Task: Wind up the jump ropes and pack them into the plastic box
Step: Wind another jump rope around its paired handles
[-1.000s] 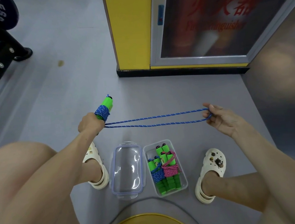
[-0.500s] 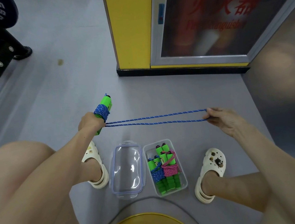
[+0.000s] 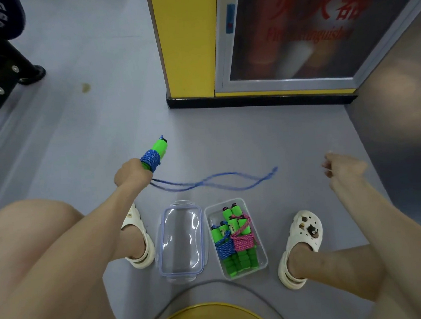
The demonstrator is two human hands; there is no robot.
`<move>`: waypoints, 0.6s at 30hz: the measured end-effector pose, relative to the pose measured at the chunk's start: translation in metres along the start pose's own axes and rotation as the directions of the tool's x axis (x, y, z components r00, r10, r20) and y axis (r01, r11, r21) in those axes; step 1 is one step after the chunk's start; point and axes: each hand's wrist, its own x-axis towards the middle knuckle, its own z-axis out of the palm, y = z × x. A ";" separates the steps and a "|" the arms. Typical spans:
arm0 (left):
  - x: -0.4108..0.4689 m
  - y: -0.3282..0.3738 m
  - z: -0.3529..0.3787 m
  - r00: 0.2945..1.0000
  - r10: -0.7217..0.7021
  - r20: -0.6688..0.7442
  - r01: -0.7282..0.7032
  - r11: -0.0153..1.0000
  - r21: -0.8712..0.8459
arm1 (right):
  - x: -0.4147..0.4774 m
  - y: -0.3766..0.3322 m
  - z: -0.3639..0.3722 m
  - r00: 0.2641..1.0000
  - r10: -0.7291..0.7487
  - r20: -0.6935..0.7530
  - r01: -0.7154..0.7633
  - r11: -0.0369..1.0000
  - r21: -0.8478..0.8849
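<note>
Loop released: the right hand (image 3: 342, 170) has let go of the blue rope (image 3: 214, 183), which now sags slack in mid-air.
Left hand (image 3: 132, 175) grips the half-wound green handles (image 3: 161, 145); right fingers loosely curled, holding nothing. Winding step; next, re-catch the tail, wrap it, then put it in the plastic box (image 3: 263, 252) on the floor.

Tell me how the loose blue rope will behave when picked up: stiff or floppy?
Probably floppy: the blue rope bends in loose curves from the left hand. Likely light, being thin cord. Its free end would probably dangle.
</note>
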 end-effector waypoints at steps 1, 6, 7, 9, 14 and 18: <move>0.001 -0.002 -0.002 1.000 -0.004 0.000 0.004 1.000 -0.012 | 0.006 -0.001 -0.006 0.999 0.039 0.015 -0.040 0.999 0.019; 0.002 0.003 0.000 0.993 0.001 0.119 0.016 0.989 -0.144 | 0.002 0.005 -0.002 0.980 0.136 0.145 -0.135 0.991 -0.015; 0.003 0.006 0.003 0.991 0.020 0.133 0.004 0.984 -0.178 | -0.006 0.003 0.007 0.969 0.139 0.203 -0.136 0.990 -0.032; 0.001 0.014 0.009 0.984 0.065 0.166 -0.023 0.969 -0.245 | -0.025 -0.001 0.023 0.931 0.133 0.339 -0.105 0.989 -0.102; -0.030 0.049 0.009 0.942 0.195 0.273 -0.072 0.912 -0.405 | -0.068 -0.005 0.058 0.830 0.045 0.556 0.137 0.950 -0.281; -0.061 0.083 0.006 0.872 0.317 0.372 -0.105 0.864 -0.492 | -0.103 -0.005 0.084 0.697 -0.036 0.716 0.343 0.894 -0.290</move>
